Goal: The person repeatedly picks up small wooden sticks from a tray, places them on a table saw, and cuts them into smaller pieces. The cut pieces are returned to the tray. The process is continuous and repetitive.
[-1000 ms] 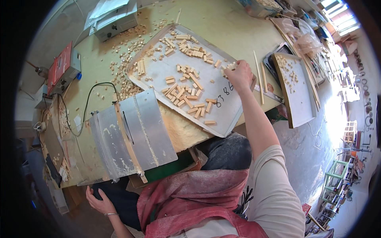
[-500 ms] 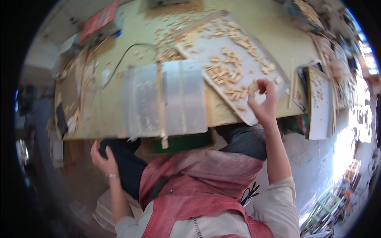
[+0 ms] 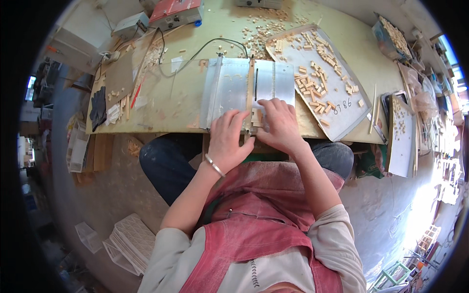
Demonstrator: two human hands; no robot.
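Note:
On the bench's front edge sits a metal plate (image 3: pixel 227 88) with a dark slot (image 3: pixel 257 84) and a wooden strip (image 3: pixel 249 85) running front to back across it. My left hand (image 3: pixel 227 136) curls over the plate's near edge, its fingertips and thumb closed about the strip's near end. My right hand (image 3: pixel 282 126) is bent to the right of the strip, fingers and thumb closed around a small pale wooden block (image 3: pixel 257 118). The fingers partly cover the block. To the right lies a pale tray (image 3: pixel 337 119) with several small wooden blocks (image 3: pixel 312 87).
More blocks and scraps (image 3: pixel 264 36) lie at the back of the bench. A red-topped metal box (image 3: pixel 176 12) stands at the back left, with a black cable (image 3: pixel 205 49) trailing from there toward the plate. A dark glove (image 3: pixel 98 107) lies at the left edge. A filled tub (image 3: pixel 391 39) stands back right.
My right hand has moved left from the tray to the plate. My left hand has risen from beside my knee to the plate's near edge. The view has shifted too.

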